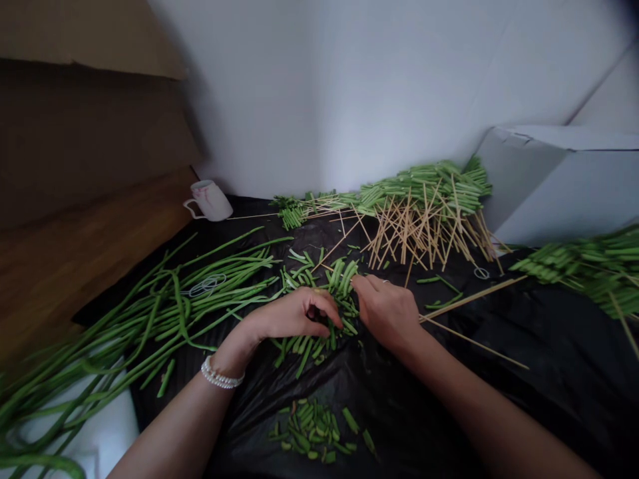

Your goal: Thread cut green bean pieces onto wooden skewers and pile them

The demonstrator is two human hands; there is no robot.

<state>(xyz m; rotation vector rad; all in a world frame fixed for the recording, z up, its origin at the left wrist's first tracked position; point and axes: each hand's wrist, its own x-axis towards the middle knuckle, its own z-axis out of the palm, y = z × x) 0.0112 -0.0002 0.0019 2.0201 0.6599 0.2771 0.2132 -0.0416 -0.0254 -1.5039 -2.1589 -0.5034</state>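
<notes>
My left hand [299,313] hovers over a pile of cut green bean pieces [304,349], fingers curved and the thumb apart from the index finger, with nothing plainly held. Close beside it, my right hand [389,311] is closed on a thin bamboo skewer, most of it hidden by the fingers. Short bean pieces [343,276] stand in a row at the fingertips of that hand, seemingly threaded on the skewer. Long uncut beans [229,279] lie to the left, with a loop of whitish wire or cord [207,286] among them.
Loaded bean skewers [424,189] are heaped at the back, bare skewer ends [404,233] toward me. More [589,263] lie at right. A white mug [210,201], a pale box [564,179], smaller bean scraps [314,429] and loose skewers [474,340] rest around the black sheet [414,426].
</notes>
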